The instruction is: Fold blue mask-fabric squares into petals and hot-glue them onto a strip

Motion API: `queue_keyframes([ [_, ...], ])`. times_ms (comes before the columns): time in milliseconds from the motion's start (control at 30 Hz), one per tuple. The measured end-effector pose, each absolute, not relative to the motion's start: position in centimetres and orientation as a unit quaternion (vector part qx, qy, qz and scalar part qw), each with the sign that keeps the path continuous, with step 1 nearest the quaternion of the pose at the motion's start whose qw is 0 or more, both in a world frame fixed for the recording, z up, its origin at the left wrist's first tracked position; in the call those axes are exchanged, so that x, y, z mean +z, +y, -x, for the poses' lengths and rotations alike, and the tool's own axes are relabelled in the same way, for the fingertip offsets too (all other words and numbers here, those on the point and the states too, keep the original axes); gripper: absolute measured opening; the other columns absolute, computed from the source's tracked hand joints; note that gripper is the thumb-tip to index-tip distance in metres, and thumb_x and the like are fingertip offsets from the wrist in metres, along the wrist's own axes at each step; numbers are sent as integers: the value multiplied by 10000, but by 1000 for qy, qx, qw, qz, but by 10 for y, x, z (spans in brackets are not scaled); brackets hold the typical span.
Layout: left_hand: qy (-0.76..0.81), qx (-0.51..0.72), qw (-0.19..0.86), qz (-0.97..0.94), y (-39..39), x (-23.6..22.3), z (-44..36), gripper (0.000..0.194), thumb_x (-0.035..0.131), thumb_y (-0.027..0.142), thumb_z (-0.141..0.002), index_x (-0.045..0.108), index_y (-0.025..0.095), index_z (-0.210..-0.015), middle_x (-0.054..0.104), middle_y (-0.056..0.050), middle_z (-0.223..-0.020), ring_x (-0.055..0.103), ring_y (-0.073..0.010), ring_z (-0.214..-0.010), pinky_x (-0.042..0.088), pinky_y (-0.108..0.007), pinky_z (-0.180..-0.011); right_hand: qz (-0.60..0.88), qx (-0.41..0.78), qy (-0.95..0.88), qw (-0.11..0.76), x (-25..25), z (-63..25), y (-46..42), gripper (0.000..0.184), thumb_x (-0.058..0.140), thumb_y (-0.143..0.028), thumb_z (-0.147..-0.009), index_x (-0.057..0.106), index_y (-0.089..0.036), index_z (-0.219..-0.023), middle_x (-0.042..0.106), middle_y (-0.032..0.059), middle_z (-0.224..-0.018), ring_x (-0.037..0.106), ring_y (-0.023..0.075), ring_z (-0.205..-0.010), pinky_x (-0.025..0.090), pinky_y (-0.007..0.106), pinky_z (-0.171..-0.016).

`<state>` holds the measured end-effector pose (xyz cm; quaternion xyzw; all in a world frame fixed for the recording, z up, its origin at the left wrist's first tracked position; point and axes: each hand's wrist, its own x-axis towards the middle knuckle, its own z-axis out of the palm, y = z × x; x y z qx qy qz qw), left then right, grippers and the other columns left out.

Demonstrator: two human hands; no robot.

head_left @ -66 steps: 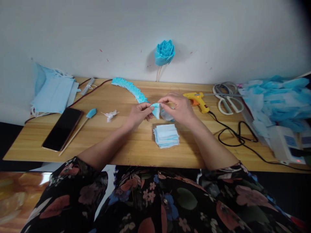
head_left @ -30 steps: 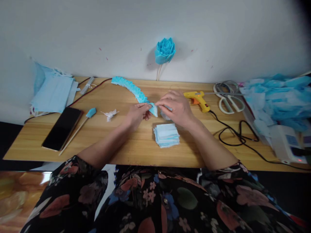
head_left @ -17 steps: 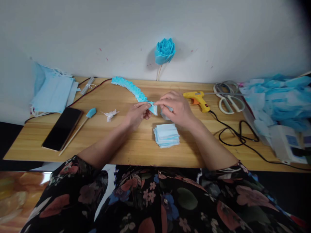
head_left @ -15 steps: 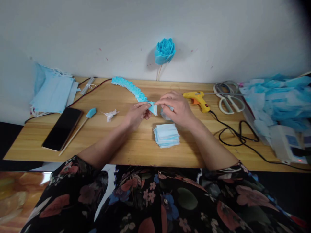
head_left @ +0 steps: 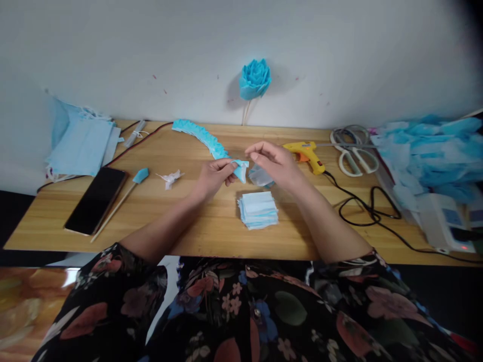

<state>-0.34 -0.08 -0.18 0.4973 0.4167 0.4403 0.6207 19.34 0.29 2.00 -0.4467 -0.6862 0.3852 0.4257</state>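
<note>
My left hand (head_left: 212, 180) pinches a folded blue piece of mask fabric (head_left: 240, 172) between thumb and fingers. Just to its right, my right hand (head_left: 278, 165) hovers with fingers stretched out, apart from the folded piece and holding nothing I can see. Beneath the right hand sits a translucent pale object (head_left: 258, 176), partly covered, its kind unclear. A curved row of overlapping folded blue pieces (head_left: 199, 136) runs from behind the left hand toward the back. In front of the hands lies a stack of cut pale-blue fabric squares (head_left: 258, 211).
A blue fabric flower (head_left: 255, 79) stands against the wall. To the right are a yellow glue gun (head_left: 307, 153), scissors (head_left: 354, 160) and a heap of blue pieces (head_left: 430, 156). Leftward lie masks (head_left: 81, 141), a phone (head_left: 96, 201) and a blue-tipped stick (head_left: 118, 207).
My right hand's fingers have come off the folded piece and moved slightly up and right. The left hand still holds the piece, whose top edge now looks folded over.
</note>
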Motion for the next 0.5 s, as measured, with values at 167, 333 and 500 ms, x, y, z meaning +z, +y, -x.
queue_keyframes([
  [167,430,431,603,-516,-1,0,3,240,721,291,-857,682,153,-664,599,15,-555,508,-72,-506,403,-203,-503,456,429,-679,385,21,-192,2,298,687,-495,-875,696,-202,-924,723,21,-877,601,154,-754,476,297,-702],
  [333,424,433,606,-515,-1,-2,3,236,717,291,-857,690,151,-669,599,14,-557,505,-73,-505,398,-206,-500,450,434,-682,379,22,-191,1,260,720,-446,-829,681,-198,-896,720,22,-875,597,151,-751,474,302,-717],
  [500,429,426,609,-513,-2,0,2,230,707,267,-867,698,155,-667,603,12,-554,499,-76,-505,394,-214,-504,444,429,-690,378,20,-192,3,193,704,-384,-820,669,-202,-875,708,13,-844,580,143,-725,462,297,-691],
])
